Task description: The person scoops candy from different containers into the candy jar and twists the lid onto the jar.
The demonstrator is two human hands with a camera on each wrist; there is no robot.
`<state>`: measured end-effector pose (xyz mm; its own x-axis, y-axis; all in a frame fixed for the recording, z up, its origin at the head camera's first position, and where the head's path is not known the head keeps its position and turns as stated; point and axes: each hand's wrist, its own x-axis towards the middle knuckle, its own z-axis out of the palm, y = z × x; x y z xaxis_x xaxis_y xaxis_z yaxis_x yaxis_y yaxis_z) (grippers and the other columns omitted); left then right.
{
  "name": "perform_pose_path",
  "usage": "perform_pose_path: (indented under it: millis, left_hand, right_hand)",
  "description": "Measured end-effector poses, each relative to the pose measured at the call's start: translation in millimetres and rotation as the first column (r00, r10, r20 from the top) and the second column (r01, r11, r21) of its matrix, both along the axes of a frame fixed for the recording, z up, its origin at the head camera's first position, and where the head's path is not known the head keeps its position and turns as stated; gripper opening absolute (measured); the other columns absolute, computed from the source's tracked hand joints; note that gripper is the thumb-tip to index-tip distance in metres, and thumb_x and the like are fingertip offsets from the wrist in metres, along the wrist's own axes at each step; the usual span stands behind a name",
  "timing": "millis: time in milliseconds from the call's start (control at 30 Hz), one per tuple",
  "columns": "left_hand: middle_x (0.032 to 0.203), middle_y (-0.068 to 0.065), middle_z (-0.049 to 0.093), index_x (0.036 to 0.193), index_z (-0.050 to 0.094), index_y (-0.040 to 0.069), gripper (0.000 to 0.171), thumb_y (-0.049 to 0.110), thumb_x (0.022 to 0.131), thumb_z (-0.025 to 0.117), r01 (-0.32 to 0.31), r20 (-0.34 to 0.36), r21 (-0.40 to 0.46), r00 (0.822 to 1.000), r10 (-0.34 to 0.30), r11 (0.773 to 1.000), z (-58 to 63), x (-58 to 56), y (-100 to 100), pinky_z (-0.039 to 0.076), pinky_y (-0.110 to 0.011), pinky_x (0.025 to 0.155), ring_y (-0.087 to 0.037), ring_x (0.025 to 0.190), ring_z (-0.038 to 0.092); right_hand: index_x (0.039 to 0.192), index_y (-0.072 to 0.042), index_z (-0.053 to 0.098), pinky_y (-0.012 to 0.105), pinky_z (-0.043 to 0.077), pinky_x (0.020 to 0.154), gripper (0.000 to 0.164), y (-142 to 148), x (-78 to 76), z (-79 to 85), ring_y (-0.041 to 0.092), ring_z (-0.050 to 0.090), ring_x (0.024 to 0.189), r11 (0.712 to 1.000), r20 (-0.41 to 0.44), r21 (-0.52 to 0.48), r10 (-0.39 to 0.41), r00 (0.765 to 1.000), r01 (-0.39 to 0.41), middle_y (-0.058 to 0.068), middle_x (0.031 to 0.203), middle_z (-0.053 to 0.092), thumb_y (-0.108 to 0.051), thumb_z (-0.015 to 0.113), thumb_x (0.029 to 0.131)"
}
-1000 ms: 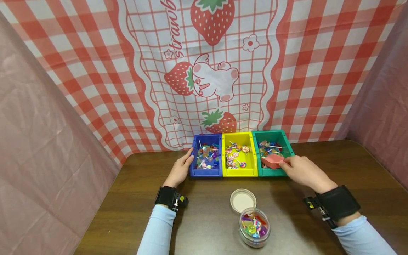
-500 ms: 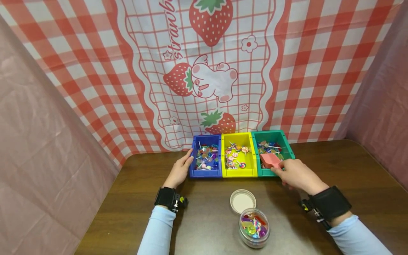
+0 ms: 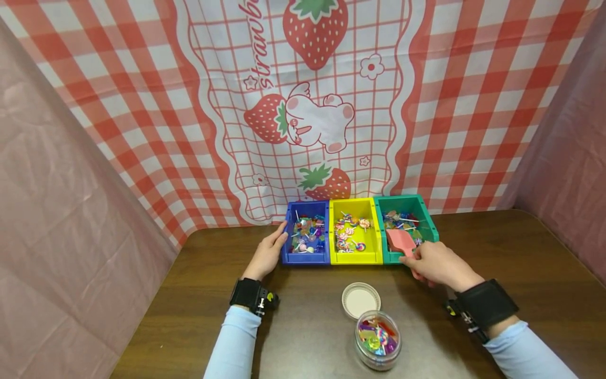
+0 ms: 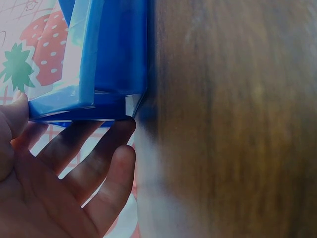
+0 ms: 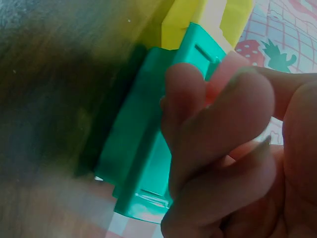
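My right hand [image 3: 437, 263] grips a small pink scoop [image 3: 401, 240] by its handle, the blade tipped over the front part of the green bin [image 3: 428, 226]. Assorted candy-like pieces and short sticks lie in that bin, partly hidden by the scoop. In the right wrist view, curled fingers [image 5: 223, 129] cover most of the scoop. My left hand [image 3: 266, 252] rests against the outer left side of the blue bin [image 3: 306, 258]; the left wrist view has its fingers [image 4: 94, 158] extended along the wall, the thumb at the rim.
Between these two bins sits a yellow bin [image 3: 356, 257] with several tiny lollipops. Nearer on the wooden table [image 3: 303, 326] stand a clear jar [image 3: 379, 360] of colourful pieces and a round pale lid [image 3: 361, 301]. A strawberry-patterned cloth [image 3: 369, 121] hangs behind the bins.
My right hand has moved slightly left and toward me, turning the scoop from level to tipped over inside the green bin. My left hand has stayed in place.
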<state>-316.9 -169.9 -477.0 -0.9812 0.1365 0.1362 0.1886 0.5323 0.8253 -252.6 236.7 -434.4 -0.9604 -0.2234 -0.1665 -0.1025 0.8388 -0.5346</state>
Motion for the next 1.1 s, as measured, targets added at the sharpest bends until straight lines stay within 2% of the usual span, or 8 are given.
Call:
perform_pose_path:
  millis: [367, 500, 567, 700, 867, 933, 1033, 1100]
  left_hand:
    - [0.149, -0.014, 0.046, 0.153, 0.043, 0.022, 0.049, 0.037, 0.107, 0.045, 0.001, -0.004, -0.014, 1.0, -0.001, 1.0, -0.5, -0.6, 0, 0.029, -0.049, 0.113, -0.031, 0.139, 0.04]
    - [0.15, -0.013, 0.046, 0.153, 0.043, 0.023, 0.049, 0.038, 0.107, 0.044, 0.0, -0.003, -0.015, 1.0, 0.0, 1.0, 0.1, 0.5, 0, 0.028, -0.049, 0.113, -0.03, 0.139, 0.04]
    - [0.15, -0.013, 0.046, 0.153, 0.043, 0.023, 0.049, 0.037, 0.106, 0.045, 0.0, -0.005, -0.005, 1.0, 0.0, 1.0, 0.8, 0.9, 1, 0.028, -0.048, 0.113, -0.031, 0.139, 0.04]
    - [0.147, -0.017, 0.047, 0.152, 0.045, 0.018, 0.049, 0.034, 0.106, 0.047, 0.005, -0.023, 0.01, 1.0, -0.005, 1.0, 0.4, 0.8, 2, 0.029, -0.05, 0.112, -0.033, 0.137, 0.041]
    - [0.147, -0.017, 0.048, 0.152, 0.045, 0.015, 0.049, 0.032, 0.106, 0.048, 0.01, -0.029, 0.031, 1.0, -0.009, 0.999, 1.6, 1.6, 3, 0.03, -0.05, 0.112, -0.033, 0.136, 0.042]
    - [0.147, -0.017, 0.048, 0.152, 0.045, 0.015, 0.049, 0.031, 0.106, 0.049, 0.008, -0.024, 0.038, 1.0, -0.007, 0.999, 2.6, 2.2, 4, 0.031, -0.05, 0.112, -0.032, 0.135, 0.043]
    - [0.147, -0.017, 0.048, 0.152, 0.044, 0.016, 0.049, 0.031, 0.106, 0.049, 0.006, -0.011, 0.054, 1.0, -0.005, 0.999, 2.2, 2.2, 4, 0.033, -0.049, 0.11, -0.03, 0.133, 0.045]
    - [0.147, -0.018, 0.047, 0.152, 0.044, 0.016, 0.049, 0.031, 0.106, 0.049, 0.005, -0.003, 0.064, 1.0, -0.004, 0.998, 2.2, 1.9, 4, 0.034, -0.049, 0.109, -0.029, 0.132, 0.045]
  right_hand:
    - [0.061, -0.012, 0.063, 0.032, 0.046, 0.049, 0.049, 2, -3.4, -7.1, 0.016, 0.055, 0.044, 1.0, 0.027, -0.007, -0.01, 1.0, 0.01, -0.001, 0.052, 0.053, -0.045, 0.063, 0.096]
    - [0.06, -0.013, 0.062, 0.031, 0.041, 0.047, 0.05, 4, -0.6, -1.4, 0.016, 0.053, 0.044, 0.999, -0.033, 0.052, -0.003, 0.999, 0.005, -0.001, 0.051, 0.052, -0.047, 0.061, 0.097]
    - [0.059, -0.013, 0.061, 0.03, 0.036, 0.047, 0.049, 3, 1.5, 2.9, 0.016, 0.049, 0.045, 0.996, -0.092, 0.086, 0.006, 0.996, 0.002, -0.002, 0.051, 0.049, -0.046, 0.061, 0.096]
    - [0.064, -0.015, 0.059, 0.03, 0.031, 0.049, 0.041, -3, 7.4, 10.1, 0.015, 0.045, 0.048, 0.996, -0.186, 0.089, 0.043, 0.982, -0.027, -0.003, 0.052, 0.047, -0.042, 0.066, 0.095]
    - [0.075, -0.016, 0.06, 0.03, 0.034, 0.05, 0.031, -20, 15.2, 10.7, 0.013, 0.044, 0.05, 0.992, -0.265, 0.062, 0.122, 0.957, -0.109, -0.005, 0.055, 0.047, -0.039, 0.073, 0.09]
    - [0.079, -0.016, 0.063, 0.029, 0.037, 0.051, 0.026, -27, 17.0, 7.6, 0.011, 0.045, 0.052, 0.985, -0.281, 0.045, 0.172, 0.944, -0.166, -0.006, 0.059, 0.047, -0.037, 0.076, 0.088]
    - [0.09, -0.015, 0.068, 0.029, 0.045, 0.058, 0.022, -36, 17.9, -0.1, 0.01, 0.05, 0.063, 0.96, -0.3, 0.036, 0.275, 0.913, -0.277, -0.008, 0.071, 0.054, -0.033, 0.08, 0.085]
    - [0.1, -0.014, 0.07, 0.032, 0.05, 0.067, 0.027, -42, 18.6, -5.3, 0.011, 0.054, 0.075, 0.935, -0.291, 0.036, 0.349, 0.891, -0.354, -0.008, 0.085, 0.059, -0.029, 0.083, 0.082]
